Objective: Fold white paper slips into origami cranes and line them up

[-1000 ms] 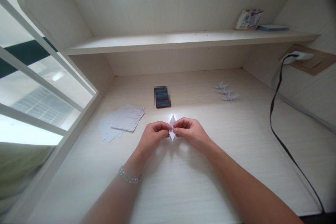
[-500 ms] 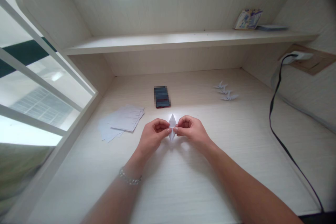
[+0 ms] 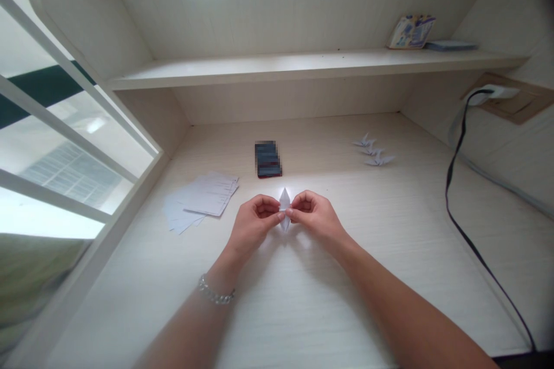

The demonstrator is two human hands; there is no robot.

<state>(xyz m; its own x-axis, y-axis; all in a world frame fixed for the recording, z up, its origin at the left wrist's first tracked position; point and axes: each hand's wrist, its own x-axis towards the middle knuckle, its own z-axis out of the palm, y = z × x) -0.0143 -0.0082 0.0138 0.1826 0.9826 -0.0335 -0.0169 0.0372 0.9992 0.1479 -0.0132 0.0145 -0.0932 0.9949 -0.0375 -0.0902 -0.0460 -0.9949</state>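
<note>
A small white folded paper [image 3: 284, 197], narrow and pointed at both ends, is held just over the desk in the middle of the view. My left hand [image 3: 258, 219] pinches its left side between thumb and fingers. On the opposite side my right hand [image 3: 315, 213] pinches it the same way, and the two thumbs nearly meet at its middle. The fingertips cover part of the folds. Beyond my hands lies a dark rectangular object [image 3: 268, 159], blurred out. To the left, a fanned stack of white paper sheets [image 3: 210, 196] rests on the desk.
Several white paper cranes [image 3: 378, 158] stand in a group at the right rear of the desk [image 3: 277, 323]. A black cable [image 3: 450, 184] runs from the wall socket down the right side. Above the back, a shelf [image 3: 259, 66] carries a small printed box [image 3: 411, 32].
Both hands keep their pinch on the folded paper, with hardly any movement. The whole view has shifted very slightly.
</note>
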